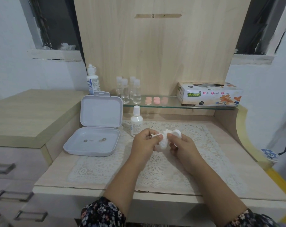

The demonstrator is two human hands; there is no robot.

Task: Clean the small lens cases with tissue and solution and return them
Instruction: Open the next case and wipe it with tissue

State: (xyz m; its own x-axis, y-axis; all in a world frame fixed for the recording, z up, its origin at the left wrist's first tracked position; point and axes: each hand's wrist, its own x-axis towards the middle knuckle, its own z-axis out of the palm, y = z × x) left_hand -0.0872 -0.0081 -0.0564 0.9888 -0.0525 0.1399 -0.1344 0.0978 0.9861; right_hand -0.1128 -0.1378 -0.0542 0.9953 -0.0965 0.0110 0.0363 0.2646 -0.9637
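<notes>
- A white lens case (177, 134) is gripped by the right hand (182, 149) just above the middle of the view, with fingers and thumb curled round it.
- A crumpled white tissue (161, 143) is pinched by the left hand (144, 143), and it is pressed against the case, which lies at its 2 o'clock.
- The two hands are held close together above a lace mat (155, 169) spread on a pale wooden desk (57, 176).
- A small white bottle of solution (136, 121) is stood upright on the mat at 11 o'clock from the hands, just beside the left knuckles.
- An open white box (96, 128) is set at 9 o'clock from the hands, its lid raised; a few small round pieces are seen in its tray, too small to tell apart.
- A taller bottle with a blue label (92, 80) is stood behind the box at 12 o'clock from it.
- On a glass shelf (171, 106) at 12 o'clock from the hands, four clear bottles (129, 89) are grouped, with pink lens cases (152, 100) just beside them at 3 o'clock.
- A tissue box (209, 94) is placed on the same shelf, at 1 o'clock from the hands.
- Floral sleeves (103, 212) are seen at the lower edge.
</notes>
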